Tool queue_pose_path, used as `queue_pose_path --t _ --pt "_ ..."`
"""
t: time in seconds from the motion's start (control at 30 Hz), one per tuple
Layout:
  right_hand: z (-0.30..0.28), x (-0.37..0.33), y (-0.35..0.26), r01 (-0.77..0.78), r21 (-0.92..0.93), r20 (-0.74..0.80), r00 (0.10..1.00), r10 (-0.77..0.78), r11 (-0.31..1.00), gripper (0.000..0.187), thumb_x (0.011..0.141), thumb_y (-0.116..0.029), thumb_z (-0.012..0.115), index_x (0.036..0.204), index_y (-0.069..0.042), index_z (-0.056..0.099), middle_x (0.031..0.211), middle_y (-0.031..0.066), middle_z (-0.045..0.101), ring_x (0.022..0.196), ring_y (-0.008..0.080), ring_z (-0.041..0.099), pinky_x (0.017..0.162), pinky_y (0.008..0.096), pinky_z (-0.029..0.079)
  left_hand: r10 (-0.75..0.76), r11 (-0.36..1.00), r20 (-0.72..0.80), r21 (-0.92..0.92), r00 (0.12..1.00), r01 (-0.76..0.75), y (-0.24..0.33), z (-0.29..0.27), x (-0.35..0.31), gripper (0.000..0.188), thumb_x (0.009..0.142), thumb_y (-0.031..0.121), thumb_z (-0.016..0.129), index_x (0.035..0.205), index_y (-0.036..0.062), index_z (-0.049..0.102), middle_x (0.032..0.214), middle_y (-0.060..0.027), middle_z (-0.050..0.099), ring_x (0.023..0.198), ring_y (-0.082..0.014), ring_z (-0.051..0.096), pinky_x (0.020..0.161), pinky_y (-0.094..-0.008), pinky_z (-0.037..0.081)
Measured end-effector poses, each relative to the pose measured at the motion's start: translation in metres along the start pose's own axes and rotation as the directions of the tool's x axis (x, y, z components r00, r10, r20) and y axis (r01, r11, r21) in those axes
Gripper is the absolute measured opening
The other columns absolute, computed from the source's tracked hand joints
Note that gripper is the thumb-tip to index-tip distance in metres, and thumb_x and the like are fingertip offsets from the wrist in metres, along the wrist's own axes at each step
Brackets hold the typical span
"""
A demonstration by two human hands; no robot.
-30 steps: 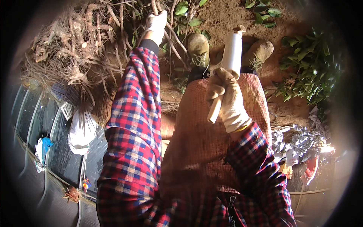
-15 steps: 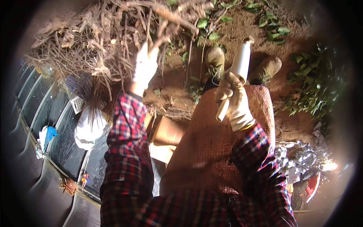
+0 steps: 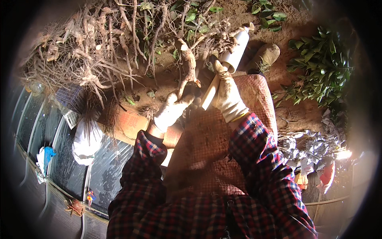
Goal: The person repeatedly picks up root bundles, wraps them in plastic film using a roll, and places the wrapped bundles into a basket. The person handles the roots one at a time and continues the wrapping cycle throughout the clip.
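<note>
Brown soil (image 3: 236, 16), sunlit in patches, spreads beyond the far edge of the reddish-brown lap cover (image 3: 207, 167), with dark sheeting (image 3: 115, 159) to the left of that cover. A tangled pile of roots (image 3: 79, 47) fills the ground beyond the cover on its left. Near the cover's far left corner, the gloved left hand (image 3: 171, 111) has its fingers closed around the lower end of a knobbly root (image 3: 188, 65), which points away from the cover; some fingertips are lost in shade. Over the cover's far edge, the gloved right hand (image 3: 229, 95) wraps its fingers round the wooden handle of a tool (image 3: 238, 47), its pale head pointing away from the cover. Fine rootlets (image 3: 219, 38) overlap one side of that head; whether they touch I cannot tell. One soiled shoe (image 3: 267, 55) shows past the cover's far right corner. Right of the cover lie green leaves (image 3: 318, 67) and, nearer, crumpled silvery material (image 3: 310, 145). Left of the cover, the left wrist blocks part of a cardboard box (image 3: 127, 121), and thin twigs (image 3: 89, 107) partly hide a white bag (image 3: 85, 141).
</note>
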State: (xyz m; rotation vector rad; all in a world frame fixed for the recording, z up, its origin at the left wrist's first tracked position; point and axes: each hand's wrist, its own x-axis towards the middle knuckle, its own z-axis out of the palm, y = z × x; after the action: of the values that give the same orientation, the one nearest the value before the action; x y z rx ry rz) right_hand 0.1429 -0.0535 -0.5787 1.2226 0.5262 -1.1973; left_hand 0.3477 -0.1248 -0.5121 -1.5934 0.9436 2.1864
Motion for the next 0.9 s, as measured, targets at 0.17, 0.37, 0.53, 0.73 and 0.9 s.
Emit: queue_pose_path --t 0.17,0.37,0.53,0.73,0.9 --pt "-0.017 0.009 0.001 -0.297 0.557 0.253 0.95 0.182 0.776 0.025 0.094 -0.024 0.058 0.115 -0.01 0.057 0.11 0.0076 0.063 0.097 0.0261 0.062 0.085 0.0487 0.052 -0.175 0.651 -0.37 -0.739 0.912 -0.175 0.029 0.04 -0.007 0.027 0.101 0.027 0.045 0.11 0.003 0.053 0.085 -0.0041 0.055 0.067 -0.0083 0.044 0.064 -0.0196 0.041" --pt "-0.014 0.008 0.003 -0.109 0.26 0.467 0.884 -0.026 0.959 0.03 0.099 -0.03 0.048 0.123 -0.013 0.055 0.123 0.005 0.059 0.104 0.0249 0.059 0.091 0.0467 0.048 0.103 0.954 -0.523 -0.189 0.846 -0.233 0.067 0.019 -0.019 0.021 0.097 0.014 0.052 0.112 0.0006 0.057 0.075 0.0039 0.052 0.057 -0.0033 0.042 0.05 -0.0174 0.035" --pt "0.003 0.0 0.002 -0.071 0.162 0.223 0.974 0.034 0.984 0.019 0.097 -0.023 0.053 0.109 -0.009 0.059 0.101 0.0081 0.067 0.087 0.0254 0.063 0.078 0.0421 0.053 0.175 0.955 -0.478 -0.13 0.861 -0.267 0.084 0.01 -0.054 0.016 0.096 0.016 0.057 0.11 0.0079 0.058 0.082 -0.0023 0.062 0.063 -0.0078 0.054 0.051 -0.0216 0.041" --pt "0.014 -0.002 0.005 -0.061 0.162 0.264 0.965 0.016 0.985 0.023 0.101 -0.024 0.046 0.109 -0.01 0.063 0.105 0.0086 0.068 0.094 0.026 0.064 0.074 0.0411 0.055 0.07 0.801 -0.214 -0.57 0.974 -0.182 0.081 0.01 -0.037 0.029 0.097 0.031 0.055 0.106 0.0037 0.058 0.075 -0.0029 0.057 0.063 -0.014 0.055 0.053 -0.0279 0.046" --pt "0.013 -0.002 -0.002 -0.051 0.195 0.246 0.969 0.002 0.979 0.02 0.099 -0.025 0.05 0.107 -0.011 0.062 0.103 0.0062 0.068 0.091 0.0245 0.064 0.071 0.0391 0.055 0.008 0.856 -0.317 -0.488 0.948 -0.17 0.079 0.012 -0.027 0.032 0.096 0.033 0.056 0.106 0.003 0.059 0.076 -0.0027 0.058 0.061 -0.0125 0.054 0.053 -0.0261 0.046"
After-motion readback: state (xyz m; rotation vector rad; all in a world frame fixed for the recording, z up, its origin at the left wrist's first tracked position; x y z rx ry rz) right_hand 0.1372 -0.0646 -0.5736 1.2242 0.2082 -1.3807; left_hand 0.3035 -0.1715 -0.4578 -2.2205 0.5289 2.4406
